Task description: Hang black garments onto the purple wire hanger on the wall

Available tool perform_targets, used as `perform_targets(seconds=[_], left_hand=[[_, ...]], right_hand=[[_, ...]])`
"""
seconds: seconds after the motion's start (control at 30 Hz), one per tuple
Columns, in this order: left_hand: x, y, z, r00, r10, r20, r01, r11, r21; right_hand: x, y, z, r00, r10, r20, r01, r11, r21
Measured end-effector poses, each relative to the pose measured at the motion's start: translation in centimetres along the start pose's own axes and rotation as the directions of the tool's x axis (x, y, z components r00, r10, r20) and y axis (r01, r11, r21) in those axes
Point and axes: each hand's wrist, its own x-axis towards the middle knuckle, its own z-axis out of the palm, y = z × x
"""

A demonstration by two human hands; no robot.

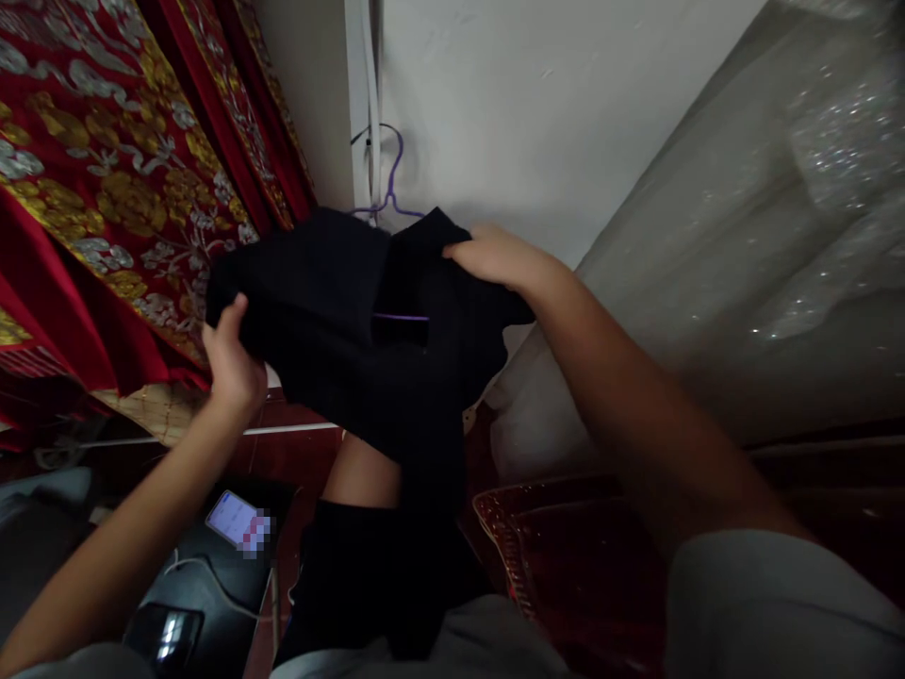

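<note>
A black garment (332,302), perhaps a shirt, is spread between my hands in front of the wall. A thin purple hanger (391,193) rises out of its neck, and a strip of the hanger's bar shows through the front opening. My left hand (237,363) grips the garment's left edge with the thumb on top. Near the collar on the right side, my right hand (495,253) pinches the cloth between thumb and fingers. The garment's lower part hangs down over my leg.
Red curtain-like cloth (141,179) with gold and silver flowers hangs at left. Sparkly sheer fabric (707,264) fills the right. Below left, a lit phone (240,521), a dark phone (164,637) and a cable (219,585) lie on a dark surface. A dark red padded piece (586,556) stands lower right.
</note>
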Motion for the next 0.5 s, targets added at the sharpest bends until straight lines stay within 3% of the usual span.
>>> perform_targets(seconds=[0.03,0.13,0.23,0.37,0.43,0.5], left_hand=[[-1.9,-1.3,-0.5,1.000,0.017,-0.010,-0.017,0.999,0.032],[-7.0,-4.4,-1.4,0.970,-0.206,0.131,0.172,0.958,0.231],[-9.4,-5.9,-0.9,0.945,-0.285,0.161,0.221,0.918,0.329],[-10.9,-5.8,0.4,0.943,-0.332,0.019,0.316,0.912,0.262],[-12.1,-5.5,0.4,0.911,-0.403,-0.081,0.411,0.898,0.154],[-13.7,-5.3,0.0,0.853,-0.493,-0.172,0.504,0.863,0.023]], right_hand=[[-0.3,-0.5,0.4,1.000,-0.022,-0.003,0.022,0.999,-0.039],[-0.9,-1.9,1.6,0.991,-0.121,-0.056,0.112,0.983,-0.144],[-1.2,-2.6,2.2,0.968,-0.203,-0.148,0.170,0.963,-0.207],[-3.5,-1.2,1.7,0.900,-0.294,-0.322,0.212,0.940,-0.267],[-6.0,0.0,2.1,0.839,-0.330,-0.432,0.225,0.934,-0.277],[-8.8,1.0,3.6,0.775,-0.315,-0.548,0.238,0.949,-0.209]])
